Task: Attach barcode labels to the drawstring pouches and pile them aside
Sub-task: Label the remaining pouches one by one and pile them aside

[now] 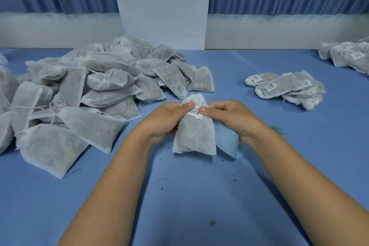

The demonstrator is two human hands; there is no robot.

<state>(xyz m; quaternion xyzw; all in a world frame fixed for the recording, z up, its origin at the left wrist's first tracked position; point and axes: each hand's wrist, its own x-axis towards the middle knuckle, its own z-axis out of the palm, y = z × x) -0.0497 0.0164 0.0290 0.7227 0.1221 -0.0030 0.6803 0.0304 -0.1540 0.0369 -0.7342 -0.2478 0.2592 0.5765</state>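
A white mesh drawstring pouch [193, 136] filled with dried herbs hangs upright between both hands above the blue table. My left hand [169, 118] grips its upper left side, thumb near the neck. My right hand [229, 118] holds the right side, its thumb pressing a white barcode label [195, 113] onto the pouch's upper front. A light blue backing strip [227, 142] trails from under my right hand. A big heap of unlabelled pouches [83, 94] lies to the left. A small pile of labelled pouches [287, 88] lies to the right.
Another pile of labelled pouches [347, 56] sits at the far right edge. A white foam block [161, 6] stands at the back centre before blue curtains. Bits of dried herb [212, 223] dot the blue table surface [179, 195].
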